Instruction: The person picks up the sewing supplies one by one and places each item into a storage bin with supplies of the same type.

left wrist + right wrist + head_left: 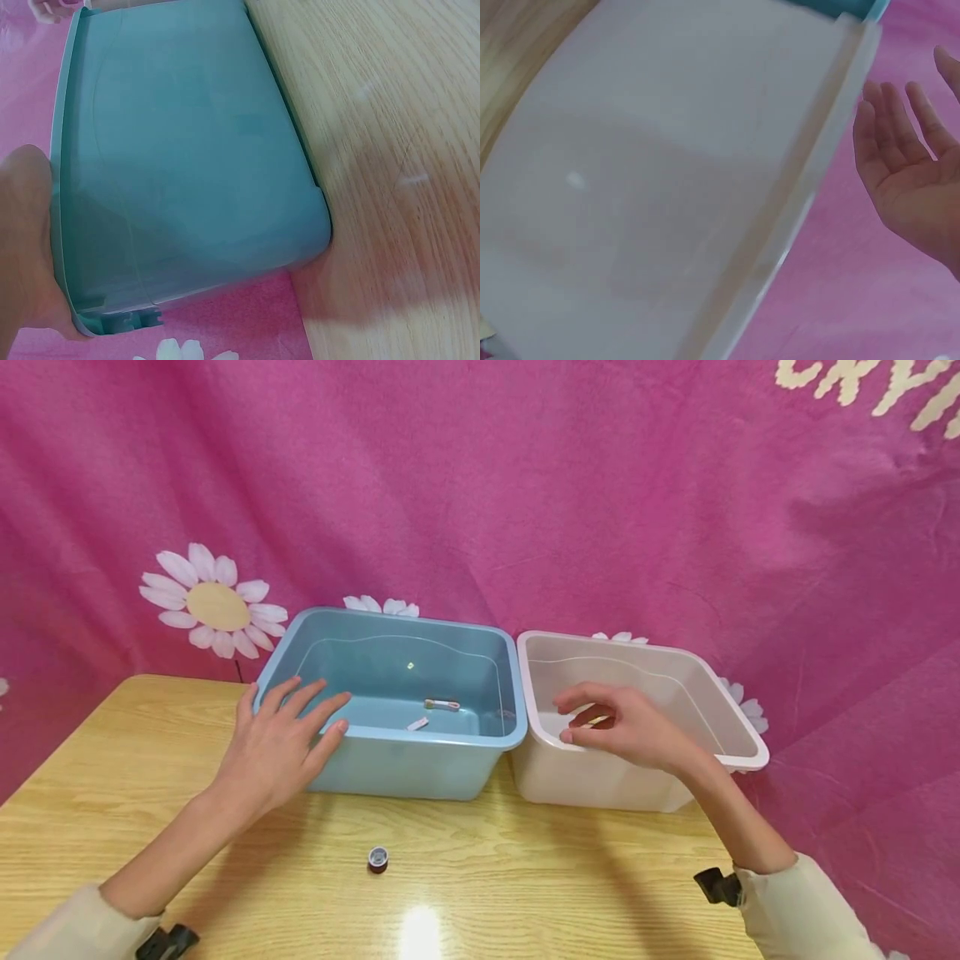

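My left hand (277,747) is at the front left corner of a blue plastic tub (405,766), fingers spread over its rim. In the left wrist view, part of that hand (26,247) shows right along the rim. Inside the tub lie a small white piece (417,723) and a small looped, pale strip (442,704). Over the front rim of a cream plastic tub (600,787) hovers my right hand (626,724), fingers loosely bent with nothing between them. The right wrist view shows its palm and parted fingers (919,150) beside the rim.
On the wooden table (480,893), in front of the blue tub, stands a small dark round item (378,859) with a pale top. The tubs stand side by side, rims close together. Behind them hangs a pink cloth (450,485) printed with daisies.
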Motion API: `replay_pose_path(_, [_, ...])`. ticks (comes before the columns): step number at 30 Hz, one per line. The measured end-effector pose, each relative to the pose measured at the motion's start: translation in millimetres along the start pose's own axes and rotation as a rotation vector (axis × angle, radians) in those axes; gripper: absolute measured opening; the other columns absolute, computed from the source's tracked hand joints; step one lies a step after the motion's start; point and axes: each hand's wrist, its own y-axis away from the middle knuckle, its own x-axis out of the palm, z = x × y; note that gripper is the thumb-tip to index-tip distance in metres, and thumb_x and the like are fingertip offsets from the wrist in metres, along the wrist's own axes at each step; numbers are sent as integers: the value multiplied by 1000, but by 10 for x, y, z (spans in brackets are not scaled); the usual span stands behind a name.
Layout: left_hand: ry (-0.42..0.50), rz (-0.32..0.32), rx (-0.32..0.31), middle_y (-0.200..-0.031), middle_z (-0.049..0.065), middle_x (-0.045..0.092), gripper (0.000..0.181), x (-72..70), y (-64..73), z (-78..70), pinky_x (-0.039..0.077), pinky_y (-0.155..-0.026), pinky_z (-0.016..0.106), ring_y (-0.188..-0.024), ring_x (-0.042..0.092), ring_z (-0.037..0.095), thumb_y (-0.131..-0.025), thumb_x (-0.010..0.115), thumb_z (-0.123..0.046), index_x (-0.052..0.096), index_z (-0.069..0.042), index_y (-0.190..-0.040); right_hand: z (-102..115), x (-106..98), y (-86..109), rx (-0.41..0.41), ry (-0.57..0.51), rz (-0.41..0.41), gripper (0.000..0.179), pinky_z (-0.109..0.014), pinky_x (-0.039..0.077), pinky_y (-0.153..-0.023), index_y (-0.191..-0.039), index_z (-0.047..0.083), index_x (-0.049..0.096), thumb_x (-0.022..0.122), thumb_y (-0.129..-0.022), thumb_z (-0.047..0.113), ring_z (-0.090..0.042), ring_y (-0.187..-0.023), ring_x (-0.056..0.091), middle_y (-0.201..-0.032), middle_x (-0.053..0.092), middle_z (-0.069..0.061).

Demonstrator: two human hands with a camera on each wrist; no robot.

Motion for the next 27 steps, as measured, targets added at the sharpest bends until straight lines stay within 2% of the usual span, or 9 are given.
replay_pose_path(5, [3, 10, -9, -140, 20, 53, 45, -2, -6, 1, 16, -105, 75, -131, 39, 47, -98, 58, -36, 60, -17, -138, 241, 225, 79, -73, -2, 50, 26, -34, 57, -83, -113, 7, 70, 77, -87, 8, -20, -97, 69, -110, 69, -4])
replay_pose_path(8, [3, 23, -20, -141, 20, 53, 45, -3, -10, 2, 15, -105, 74, -132, 39, 47, -98, 58, -36, 60, -17, -139, 347, 363, 112, -112, -5, 104, 26, -33, 56, -85, -114, 13, 70, 77, -89, 13, -18, -98, 68, -109, 69, 3])
replay_pose_path(11, [0, 38, -28, -142, 20, 52, 46, -3, -17, 0, 15, -106, 74, -133, 38, 47, -98, 57, -36, 59, -18, -140, 400, 486, 121, -114, -23, 174, 27, -35, 55, -88, -117, 15, 69, 76, -91, 17, -18, -100, 67, -109, 69, 5])
replay_pose_path(16, [2, 56, -31, -144, 19, 50, 47, -4, -29, -13, 14, -107, 74, -134, 37, 46, -99, 56, -37, 57, -18, -142, 350, 727, 111, -89, -51, 228, 24, -36, 54, -90, -115, 18, 69, 74, -92, 19, -15, -101, 66, -108, 67, 7])
replay_pose_path(24, [-4, 33, -18, -143, 19, 51, 47, 8, -23, -6, 16, -106, 74, -133, 38, 46, -98, 57, -37, 57, -19, -142, 136, 1236, 28, -30, -157, 310, 19, -30, 54, -88, -112, 13, 70, 73, -93, 15, -22, -104, 66, -108, 67, 4])
replay_pose_path(27, [-4, 21, -11, -142, 19, 51, 47, 13, -19, -3, 17, -105, 74, -132, 39, 46, -98, 58, -37, 58, -19, -141, 78, 1387, 20, -14, -192, 332, 20, -31, 54, -88, -113, 12, 70, 72, -93, 12, -26, -106, 66, -110, 67, -1])
